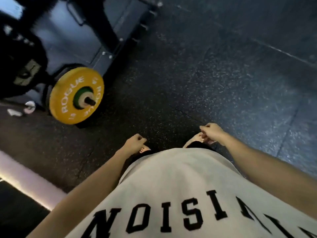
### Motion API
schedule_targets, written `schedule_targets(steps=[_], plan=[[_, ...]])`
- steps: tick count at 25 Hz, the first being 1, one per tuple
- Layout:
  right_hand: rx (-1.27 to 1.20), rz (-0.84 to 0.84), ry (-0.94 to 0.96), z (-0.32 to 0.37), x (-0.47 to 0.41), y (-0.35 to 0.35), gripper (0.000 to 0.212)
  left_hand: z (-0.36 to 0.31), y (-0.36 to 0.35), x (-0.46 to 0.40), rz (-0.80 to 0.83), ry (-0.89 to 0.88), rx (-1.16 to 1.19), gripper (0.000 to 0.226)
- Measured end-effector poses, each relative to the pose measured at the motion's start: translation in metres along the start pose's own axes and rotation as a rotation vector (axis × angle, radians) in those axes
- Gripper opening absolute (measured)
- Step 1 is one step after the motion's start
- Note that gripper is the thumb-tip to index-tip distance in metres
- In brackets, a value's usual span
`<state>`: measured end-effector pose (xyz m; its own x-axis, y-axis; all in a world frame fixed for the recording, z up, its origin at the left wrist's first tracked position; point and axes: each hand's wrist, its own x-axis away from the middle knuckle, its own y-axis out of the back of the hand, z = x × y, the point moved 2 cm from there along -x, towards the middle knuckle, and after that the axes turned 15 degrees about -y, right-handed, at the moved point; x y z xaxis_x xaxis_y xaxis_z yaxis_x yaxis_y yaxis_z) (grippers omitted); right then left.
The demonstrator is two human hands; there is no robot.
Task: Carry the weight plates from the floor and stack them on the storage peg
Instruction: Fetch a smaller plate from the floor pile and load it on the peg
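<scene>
A yellow weight plate (66, 93) hangs on a dark storage peg (91, 101) at the left, with a smaller green plate (78, 95) and a pale small plate stacked outside it. My left hand (135, 143) hangs in front of my body with its fingers loosely curled and holds nothing. My right hand (211, 133) hangs a little farther forward, also loosely curled and holding nothing. Both hands are well to the right of the peg and below it in the view. No loose plate lies near my feet.
A dark rack frame (106, 31) stands behind the peg at the upper left, with black plates (20, 54) beside it. A small pale round object (30, 107) lies at the far left. Black speckled rubber floor (205, 74) spreads to the right. A lit strip (25, 184) runs along the lower left.
</scene>
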<state>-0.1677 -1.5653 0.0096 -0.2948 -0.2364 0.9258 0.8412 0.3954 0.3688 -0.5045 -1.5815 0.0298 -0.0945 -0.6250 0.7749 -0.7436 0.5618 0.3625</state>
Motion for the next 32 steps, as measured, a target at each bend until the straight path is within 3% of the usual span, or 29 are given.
schedule_targets(steps=[4,8,12,15,22,27,32], plan=[[-0.218,-0.031,-0.071,-0.059,-0.027,0.083,0.026,-0.074,-0.032,-0.049,0.059,0.018,-0.175,0.022],[-0.439,-0.063,-0.140,-0.104,-0.052,0.170,0.020,-0.176,-0.070,-0.102,0.065,-0.141,-0.367,0.021],[-0.591,-0.055,-0.198,-0.119,-0.076,0.226,0.020,-0.286,-0.108,-0.157,0.123,-0.303,-0.530,0.026],[-0.618,0.002,-0.230,-0.108,-0.096,0.260,0.019,-0.353,-0.127,-0.207,0.178,-0.325,-0.577,0.024],[-0.607,-0.008,-0.306,-0.014,-0.149,0.403,0.019,-0.499,-0.109,-0.334,0.273,-0.263,-0.687,0.036],[-0.561,-0.126,-0.210,0.110,-0.201,0.535,0.017,-0.634,-0.050,-0.421,0.228,-0.298,-0.547,0.028],[-0.384,-0.155,-0.096,0.229,-0.266,0.624,0.022,-0.709,-0.014,-0.487,0.181,-0.217,-0.496,0.028]])
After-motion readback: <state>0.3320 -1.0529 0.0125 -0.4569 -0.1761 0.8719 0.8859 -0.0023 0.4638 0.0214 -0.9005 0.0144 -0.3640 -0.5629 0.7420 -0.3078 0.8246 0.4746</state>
